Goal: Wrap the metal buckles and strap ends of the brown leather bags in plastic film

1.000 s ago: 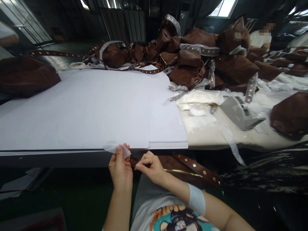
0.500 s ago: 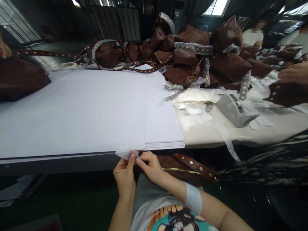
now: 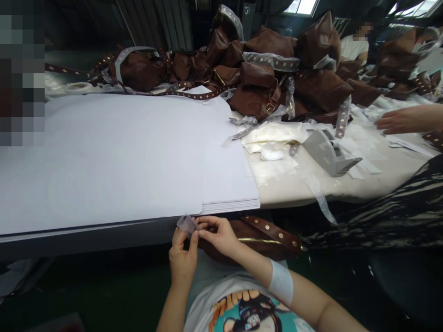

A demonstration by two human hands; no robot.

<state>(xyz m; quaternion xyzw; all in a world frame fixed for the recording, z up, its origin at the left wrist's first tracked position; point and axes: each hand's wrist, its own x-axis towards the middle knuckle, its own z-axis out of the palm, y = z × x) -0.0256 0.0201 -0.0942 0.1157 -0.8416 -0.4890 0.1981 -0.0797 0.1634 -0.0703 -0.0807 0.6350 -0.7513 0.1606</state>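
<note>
A small translucent piece of thin film (image 3: 187,225) is between my two hands, just past the table's near edge. My left hand (image 3: 183,253) pinches it from below and the left, thumb against fingers. My right hand (image 3: 219,236) is closed on its right side at the fingertips. Under my right wrist, across my lap, lies a brown leather bag (image 3: 256,243) with a gold zipper and a studded strap (image 3: 273,230). Part of the bag is hidden by my right hand and forearm.
A stack of large white sheets (image 3: 131,157) covers the table before me. Brown bags (image 3: 256,87) are heaped along the back. To the right stand a grey tape dispenser (image 3: 328,154) and crumpled white wrapping (image 3: 273,136). A co-worker's hand (image 3: 404,119) reaches in from the right.
The film, spread leftward before, now stands up as a small folded or curled piece between my fingers. My view has shifted slightly. The co-worker's hand at right no longer rests on a brown piece.
</note>
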